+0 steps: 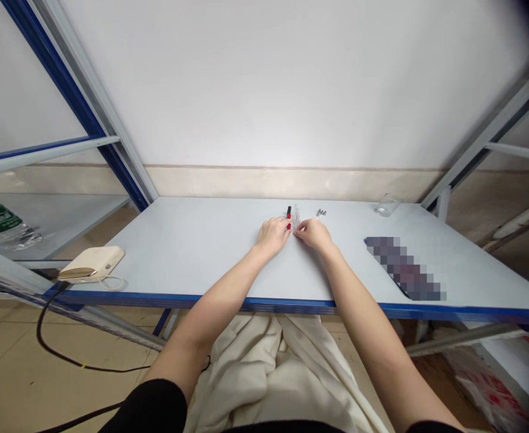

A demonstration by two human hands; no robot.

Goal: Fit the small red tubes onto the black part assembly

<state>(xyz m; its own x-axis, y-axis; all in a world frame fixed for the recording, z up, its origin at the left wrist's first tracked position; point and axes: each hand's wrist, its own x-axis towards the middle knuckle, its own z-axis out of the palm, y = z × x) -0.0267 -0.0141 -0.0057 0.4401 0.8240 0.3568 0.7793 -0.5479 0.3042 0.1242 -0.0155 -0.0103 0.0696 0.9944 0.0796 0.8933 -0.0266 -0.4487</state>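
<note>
My left hand (273, 234) is over the light grey table, its fingers closed against a small red object with a black top (288, 211). What kind of object it is cannot be made out. Just right of it stands a clear plastic piece (296, 215), thin and transparent. The thumb and fingertips of my right hand (315, 233) pinch at its lower edge. Beyond my right hand lie several small shiny metal pieces (321, 212). My fingers partly hide both the red object and the clear piece.
A clear cup (387, 205) lies tilted at the back right. A dark, blurred-out flat item (404, 269) lies to the right. A cream box-shaped device (94, 263) with a cable sits at the left front corner. A water bottle (3, 222) is on the left shelf.
</note>
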